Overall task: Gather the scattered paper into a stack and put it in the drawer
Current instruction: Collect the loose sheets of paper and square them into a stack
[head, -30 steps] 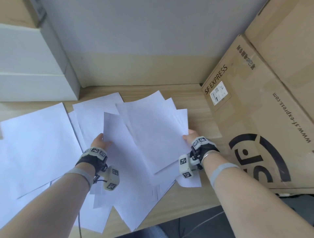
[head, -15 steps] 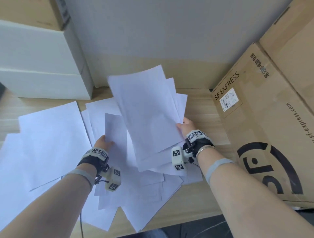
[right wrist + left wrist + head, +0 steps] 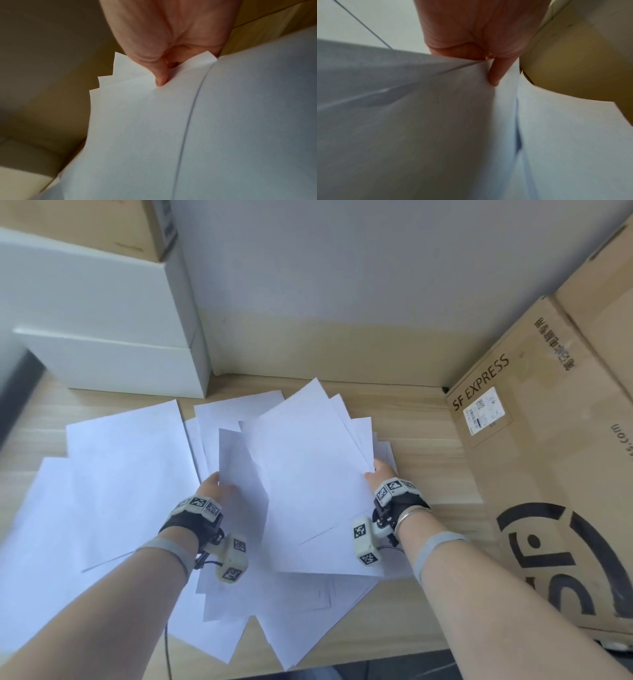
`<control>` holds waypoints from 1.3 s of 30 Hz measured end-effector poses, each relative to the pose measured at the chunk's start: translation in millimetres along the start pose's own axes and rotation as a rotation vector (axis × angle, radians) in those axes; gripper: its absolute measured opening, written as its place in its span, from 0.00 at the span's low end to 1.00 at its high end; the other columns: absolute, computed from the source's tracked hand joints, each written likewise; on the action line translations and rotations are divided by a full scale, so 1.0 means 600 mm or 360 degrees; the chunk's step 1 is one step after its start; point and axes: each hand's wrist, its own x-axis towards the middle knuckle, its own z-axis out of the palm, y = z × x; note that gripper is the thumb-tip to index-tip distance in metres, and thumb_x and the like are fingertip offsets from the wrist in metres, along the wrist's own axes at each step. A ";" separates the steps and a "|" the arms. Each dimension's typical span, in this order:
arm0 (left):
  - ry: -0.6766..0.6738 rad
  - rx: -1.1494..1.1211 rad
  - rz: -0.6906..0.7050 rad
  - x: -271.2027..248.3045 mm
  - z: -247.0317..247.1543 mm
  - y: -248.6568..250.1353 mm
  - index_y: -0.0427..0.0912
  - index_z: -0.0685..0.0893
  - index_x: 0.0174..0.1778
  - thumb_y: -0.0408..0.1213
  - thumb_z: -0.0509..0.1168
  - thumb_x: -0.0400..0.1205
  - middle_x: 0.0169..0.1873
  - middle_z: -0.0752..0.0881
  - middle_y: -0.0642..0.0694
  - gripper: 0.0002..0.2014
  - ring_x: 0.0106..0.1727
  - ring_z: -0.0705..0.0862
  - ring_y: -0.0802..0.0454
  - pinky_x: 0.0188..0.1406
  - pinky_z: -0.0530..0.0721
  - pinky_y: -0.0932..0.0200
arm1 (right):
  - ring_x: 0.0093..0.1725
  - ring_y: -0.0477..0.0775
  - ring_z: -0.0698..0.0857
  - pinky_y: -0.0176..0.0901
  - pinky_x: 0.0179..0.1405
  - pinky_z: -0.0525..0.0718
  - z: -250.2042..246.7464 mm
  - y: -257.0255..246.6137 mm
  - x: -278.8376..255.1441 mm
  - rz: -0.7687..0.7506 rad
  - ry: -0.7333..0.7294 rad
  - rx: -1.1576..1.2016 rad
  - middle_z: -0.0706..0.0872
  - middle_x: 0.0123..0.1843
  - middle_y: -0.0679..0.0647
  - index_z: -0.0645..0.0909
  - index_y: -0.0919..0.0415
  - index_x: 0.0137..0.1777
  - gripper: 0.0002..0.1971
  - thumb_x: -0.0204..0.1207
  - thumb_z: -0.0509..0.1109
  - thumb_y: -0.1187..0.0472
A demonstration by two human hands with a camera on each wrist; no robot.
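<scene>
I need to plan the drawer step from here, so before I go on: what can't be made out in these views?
- Drawer: in no view, so whether it is open or shut is unknown.
- Left hand fingers: head view, covered by the sheets it grips; the left wrist view shows only the thumb.
- Sheet count in the right hand: right wrist view shows several staggered corners, rest overlapped.
- Label on the cardboard box: too small.

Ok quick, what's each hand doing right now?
Left hand: pinching the edge of one sheet of paper.
Right hand: gripping a fanned bundle of sheets, thumb on top.
</scene>
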 end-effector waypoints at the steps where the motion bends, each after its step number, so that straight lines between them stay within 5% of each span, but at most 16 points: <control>1: -0.0008 -0.0020 -0.0003 0.001 0.001 -0.001 0.35 0.73 0.70 0.32 0.61 0.81 0.64 0.81 0.32 0.20 0.61 0.80 0.37 0.54 0.73 0.53 | 0.66 0.63 0.80 0.43 0.58 0.77 0.010 -0.001 -0.003 0.0016 -0.0034 -0.0058 0.78 0.72 0.60 0.67 0.62 0.76 0.22 0.82 0.54 0.68; 7: -0.0019 -0.0066 -0.0003 0.003 0.007 -0.001 0.35 0.70 0.74 0.37 0.64 0.81 0.70 0.78 0.35 0.25 0.69 0.78 0.37 0.70 0.75 0.47 | 0.64 0.63 0.82 0.47 0.61 0.79 0.068 -0.019 -0.005 -0.0032 -0.0262 -0.0358 0.82 0.66 0.60 0.70 0.59 0.73 0.21 0.80 0.59 0.66; 10: -0.0049 -0.0092 -0.0017 0.003 0.012 0.002 0.34 0.71 0.73 0.36 0.69 0.78 0.68 0.79 0.34 0.28 0.69 0.79 0.36 0.71 0.75 0.43 | 0.61 0.60 0.81 0.44 0.53 0.78 0.088 -0.038 -0.009 -0.0117 -0.0426 -0.0632 0.81 0.53 0.59 0.75 0.58 0.55 0.07 0.79 0.62 0.63; 11: -0.0052 -0.0079 -0.0019 0.003 0.013 0.004 0.33 0.71 0.72 0.35 0.70 0.77 0.68 0.80 0.34 0.28 0.68 0.79 0.36 0.71 0.76 0.43 | 0.63 0.61 0.80 0.45 0.55 0.78 0.093 -0.043 -0.010 -0.0138 -0.0451 -0.0740 0.80 0.55 0.58 0.75 0.60 0.54 0.06 0.79 0.62 0.61; 13: -0.0051 -0.0066 -0.0001 -0.002 0.015 0.011 0.34 0.72 0.70 0.30 0.71 0.75 0.66 0.81 0.33 0.27 0.67 0.80 0.36 0.69 0.77 0.44 | 0.72 0.64 0.72 0.53 0.67 0.76 0.104 -0.045 -0.005 -0.0136 -0.0420 -0.0876 0.72 0.70 0.60 0.70 0.60 0.68 0.21 0.78 0.64 0.55; 17: -0.0083 -0.0217 0.0162 -0.018 0.014 0.026 0.35 0.74 0.70 0.24 0.68 0.76 0.64 0.83 0.34 0.25 0.62 0.82 0.38 0.58 0.79 0.52 | 0.73 0.65 0.71 0.55 0.73 0.71 0.097 -0.042 -0.003 -0.0113 -0.0135 -0.0295 0.70 0.75 0.62 0.60 0.57 0.78 0.33 0.76 0.66 0.48; 21: -0.0128 -0.0368 0.0399 -0.037 -0.002 0.056 0.34 0.73 0.71 0.22 0.68 0.76 0.65 0.82 0.33 0.26 0.57 0.82 0.43 0.60 0.80 0.51 | 0.77 0.60 0.70 0.49 0.76 0.66 0.058 -0.050 -0.009 -0.0046 -0.0110 0.0392 0.71 0.78 0.58 0.47 0.56 0.83 0.38 0.80 0.63 0.49; 24: -0.0158 -0.0593 0.0509 -0.050 -0.023 0.082 0.39 0.75 0.65 0.22 0.71 0.73 0.62 0.83 0.32 0.25 0.56 0.82 0.42 0.65 0.80 0.41 | 0.66 0.59 0.80 0.51 0.72 0.73 0.025 -0.072 -0.011 -0.0229 -0.0012 0.0787 0.80 0.70 0.63 0.59 0.57 0.79 0.31 0.79 0.67 0.58; 27: -0.0131 -0.0739 0.0632 -0.058 -0.048 0.113 0.38 0.76 0.62 0.20 0.69 0.73 0.52 0.85 0.38 0.22 0.55 0.83 0.40 0.61 0.82 0.39 | 0.47 0.55 0.84 0.54 0.62 0.80 -0.017 -0.108 -0.024 -0.0491 0.0143 0.1136 0.87 0.51 0.61 0.78 0.62 0.56 0.13 0.75 0.67 0.75; 30: -0.0090 -0.0729 0.0753 -0.068 -0.074 0.142 0.32 0.77 0.62 0.19 0.67 0.75 0.45 0.90 0.43 0.20 0.44 0.88 0.47 0.54 0.85 0.48 | 0.43 0.50 0.85 0.41 0.50 0.83 -0.061 -0.146 -0.038 -0.0632 0.0193 0.1212 0.84 0.51 0.57 0.78 0.72 0.59 0.14 0.74 0.65 0.80; 32: -0.0079 -0.0772 0.0795 -0.079 -0.085 0.156 0.33 0.80 0.59 0.20 0.67 0.75 0.36 0.92 0.53 0.16 0.38 0.90 0.55 0.56 0.84 0.46 | 0.32 0.37 0.87 0.33 0.42 0.83 -0.084 -0.168 -0.046 -0.0706 0.0207 0.1244 0.86 0.43 0.53 0.80 0.66 0.51 0.13 0.73 0.65 0.81; 34: -0.0023 -0.0821 0.0798 -0.094 -0.094 0.165 0.34 0.82 0.55 0.24 0.71 0.73 0.37 0.91 0.52 0.14 0.44 0.88 0.47 0.62 0.81 0.44 | 0.26 0.31 0.85 0.31 0.37 0.83 -0.098 -0.187 -0.056 -0.0761 0.0212 0.1250 0.86 0.34 0.46 0.78 0.57 0.40 0.16 0.73 0.66 0.81; 36: 0.0044 -0.0830 0.0846 -0.110 -0.100 0.171 0.38 0.84 0.53 0.35 0.76 0.68 0.45 0.88 0.44 0.19 0.53 0.84 0.43 0.64 0.79 0.46 | 0.30 0.38 0.85 0.37 0.42 0.83 -0.102 -0.198 -0.069 -0.0813 0.0230 0.1200 0.86 0.34 0.49 0.77 0.54 0.37 0.14 0.72 0.69 0.76; 39: 0.0108 -0.0889 0.0920 -0.127 -0.106 0.180 0.38 0.81 0.61 0.42 0.78 0.63 0.56 0.86 0.40 0.30 0.58 0.83 0.44 0.61 0.79 0.51 | 0.45 0.49 0.85 0.47 0.54 0.81 -0.094 -0.213 -0.089 -0.0927 0.0161 0.1214 0.86 0.47 0.56 0.80 0.57 0.46 0.11 0.69 0.75 0.70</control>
